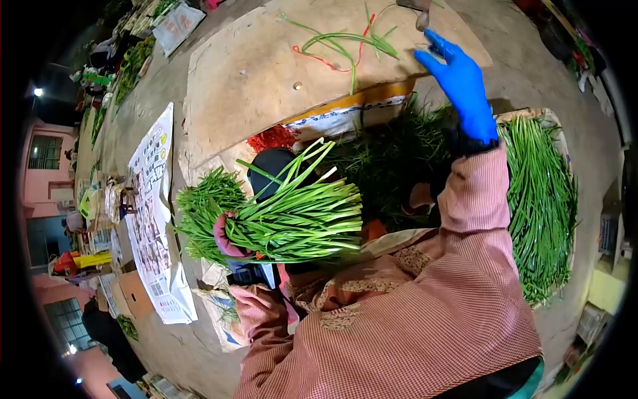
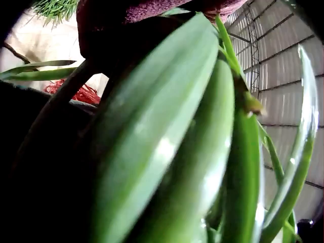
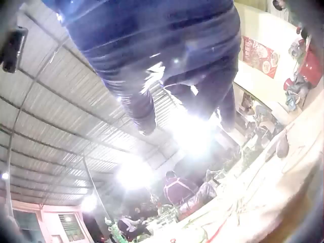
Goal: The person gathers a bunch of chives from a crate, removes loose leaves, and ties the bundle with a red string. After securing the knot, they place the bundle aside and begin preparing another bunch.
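Observation:
A thick bunch of long green chive-like stalks [image 1: 302, 223] lies across the lap, pale cut ends to the right. My left hand [image 1: 229, 236], in a maroon glove, grips the bunch at its leafy side. In the left wrist view, close stalks [image 2: 197, 147] fill the middle below the maroon glove [image 2: 152, 10]. My right hand [image 1: 465, 86], in a blue glove, reaches over the far right of the wooden board [image 1: 246, 86], fingers apart and holding nothing. Near its fingertips sits a dark metal object [image 1: 422, 18], partly cut off. The blue glove [image 3: 167, 50] looms large in the right wrist view.
Loose green stalks [image 1: 332, 37] and a red strip [image 1: 364, 41] lie on the board. Red strands [image 1: 274, 138] bunch below its near edge. Another heap of greens [image 1: 209, 189] is at left, a full tray of stalks [image 1: 538, 206] at right. A printed sheet [image 1: 149, 229] lies farther left.

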The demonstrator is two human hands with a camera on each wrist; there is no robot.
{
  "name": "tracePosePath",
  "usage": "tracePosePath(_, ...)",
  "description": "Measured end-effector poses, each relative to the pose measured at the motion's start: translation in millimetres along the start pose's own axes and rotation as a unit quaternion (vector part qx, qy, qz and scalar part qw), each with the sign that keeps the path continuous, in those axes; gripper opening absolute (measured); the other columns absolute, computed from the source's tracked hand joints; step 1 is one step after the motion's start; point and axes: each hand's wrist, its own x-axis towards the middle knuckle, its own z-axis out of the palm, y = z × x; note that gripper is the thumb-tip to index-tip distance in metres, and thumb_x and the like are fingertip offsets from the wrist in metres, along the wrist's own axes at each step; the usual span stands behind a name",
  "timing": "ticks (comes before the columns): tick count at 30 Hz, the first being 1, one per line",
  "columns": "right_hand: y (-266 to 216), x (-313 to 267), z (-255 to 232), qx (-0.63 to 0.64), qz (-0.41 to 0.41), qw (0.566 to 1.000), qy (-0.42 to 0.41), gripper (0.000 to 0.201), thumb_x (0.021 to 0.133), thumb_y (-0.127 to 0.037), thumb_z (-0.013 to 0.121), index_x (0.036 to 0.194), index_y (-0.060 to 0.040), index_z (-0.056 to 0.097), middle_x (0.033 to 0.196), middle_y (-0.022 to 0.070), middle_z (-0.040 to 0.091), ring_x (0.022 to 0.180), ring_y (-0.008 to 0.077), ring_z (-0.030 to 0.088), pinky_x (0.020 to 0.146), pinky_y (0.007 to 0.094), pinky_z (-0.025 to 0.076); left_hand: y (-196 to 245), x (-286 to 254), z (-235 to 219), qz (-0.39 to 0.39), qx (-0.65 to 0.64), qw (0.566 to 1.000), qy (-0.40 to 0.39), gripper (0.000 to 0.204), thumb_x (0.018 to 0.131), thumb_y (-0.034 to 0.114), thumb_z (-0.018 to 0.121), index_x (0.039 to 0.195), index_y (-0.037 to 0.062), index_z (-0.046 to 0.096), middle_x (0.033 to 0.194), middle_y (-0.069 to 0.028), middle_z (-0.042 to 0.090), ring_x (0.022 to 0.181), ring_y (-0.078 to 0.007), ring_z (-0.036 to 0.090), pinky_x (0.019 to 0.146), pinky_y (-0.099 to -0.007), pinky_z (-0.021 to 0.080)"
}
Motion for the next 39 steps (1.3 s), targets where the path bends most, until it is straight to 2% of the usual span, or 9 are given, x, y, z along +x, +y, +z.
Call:
tracePosePath(2, -3.4, -40.1, 3.1, 0.247, 0.099, 0.948, -0.174, 0.048, 0.075, -0.026, 0.07, 0.115, -0.0039, 0.056, 0.105, 0.0146, 0.061, 0.092, 0.0204, 0.061, 0.08, 0.0276, 0.047, -14.1, 0.9, -27.3, 0.106, 0.078, 0.991, -0.014, 0.021, 0.088, 0.013, 0.047, 0.106, 0.0063, 0.057, 0.103, -0.0119, 0.059, 0.091, -0.0225, 0.057, 0.078, -0.0381, 0.051)
tracePosePath(6, -62.4, -123.7, 27.1, 0.286, -0.01, 0.927, -0.24, 0.049, 0.068, -0.02, 0.076, 0.111, -0.0052, 0.058, 0.102, 0.0116, 0.062, 0.086, 0.018, 0.063, 0.078, 0.0257, 0.049, -0.6, -4.3, 5.3, -0.039, -0.024, 0.999, -0.017, 0.018, 0.086, 0.016, 0.05, 0.095, 0.0028, 0.059, 0.096, -0.0088, 0.059, 0.089, -0.0197, 0.057, 0.081, -0.0355, 0.047)
tracePosePath(11, -100.1, -154.6, 56.2, 0.262, -0.06, 0.915, -0.301, 0.031, 0.071, -0.022, 0.07, 0.1, -0.0148, 0.064, 0.086, 0.0097, 0.062, 0.074, 0.0252, 0.061, 0.066, 0.0317, 0.05, -11.1, -1.7, 0.5, 0.061, 0.052, 0.997, 0.0, 0.016, 0.087, 0.013, 0.048, 0.096, 0.004, 0.058, 0.094, -0.01, 0.059, 0.085, -0.0191, 0.057, 0.077, -0.0333, 0.049)
tracePosePath(17, -89.2, -160.7, 79.4, 0.226, -0.108, 0.949, -0.192, 0.016, 0.074, -0.011, 0.069, 0.09, -0.0082, 0.066, 0.075, 0.0078, 0.061, 0.06, 0.0176, 0.059, 0.055, 0.0267, 0.047, -7.9, 2.9, -7.6, -0.05, -0.047, 0.998, 0.004, 0.017, 0.088, 0.016, 0.048, 0.097, 0.0045, 0.057, 0.094, -0.0087, 0.06, 0.084, -0.0187, 0.058, 0.074, -0.0343, 0.05)
tracePosePath(23, -92.4, -152.8, 90.9, 0.4, 0.106, 0.886, -0.211, 0.016, 0.082, -0.013, 0.063, 0.087, 0.0019, 0.063, 0.074, 0.0052, 0.062, 0.058, 0.0087, 0.057, 0.049, 0.0219, 0.046, -3.5, -2.3, 13.3, -0.07, -0.043, 0.997, 0.014, 0.02, 0.087, 0.02, 0.049, 0.094, 0.0025, 0.057, 0.09, -0.007, 0.059, 0.075, -0.0198, 0.059, 0.063, -0.0341, 0.052)
tracePosePath(25, -95.2, -147.9, 83.6, 0.515, 0.259, 0.791, -0.206, 0.015, 0.082, -0.014, 0.063, 0.085, 0.0013, 0.064, 0.072, 0.0066, 0.063, 0.06, 0.0117, 0.06, 0.051, 0.0239, 0.047, -8.9, -2.1, 8.0, -0.027, 0.009, 0.998, 0.053, 0.021, 0.087, 0.021, 0.05, 0.094, 0.0028, 0.057, 0.089, -0.0069, 0.059, 0.074, -0.0198, 0.059, 0.064, -0.0343, 0.052)
tracePosePath(26, -79.5, -148.6, 91.7, 0.438, 0.118, 0.873, -0.179, 0.016, 0.084, -0.013, 0.061, 0.087, 0.0023, 0.063, 0.073, 0.0069, 0.064, 0.062, 0.0124, 0.062, 0.05, 0.0231, 0.048, -9.1, 0.0, 5.2, -0.038, 0.006, 0.997, 0.063, 0.02, 0.087, 0.021, 0.05, 0.093, 0.0029, 0.057, 0.088, -0.0066, 0.06, 0.074, -0.0192, 0.059, 0.064, -0.0336, 0.052)
tracePosePath(35, -33.3, -127.9, 46.0, 0.403, 0.223, 0.879, -0.127, 0.022, 0.087, -0.022, 0.057, 0.085, -0.0014, 0.063, 0.07, 0.0055, 0.064, 0.062, 0.0116, 0.063, 0.051, 0.0211, 0.047, -13.5, 1.6, -7.8, 0.002, 0.037, 0.999, 0.035, 0.016, 0.088, 0.016, 0.049, 0.094, 0.0043, 0.058, 0.091, -0.0079, 0.06, 0.079, -0.0177, 0.058, 0.068, -0.0301, 0.05)
tracePosePath(39, -19.2, -146.5, 42.7, 0.355, 0.278, 0.854, -0.26, 0.03, 0.082, -0.03, 0.063, 0.081, -0.0008, 0.064, 0.073, 0.0084, 0.065, 0.064, 0.0119, 0.063, 0.054, 0.0229, 0.049, -15.3, 1.6, -0.6, 0.019, 0.032, 0.998, 0.042, 0.019, 0.087, 0.02, 0.051, 0.092, 0.0028, 0.058, 0.088, -0.0066, 0.06, 0.078, -0.0176, 0.058, 0.071, -0.0311, 0.05)
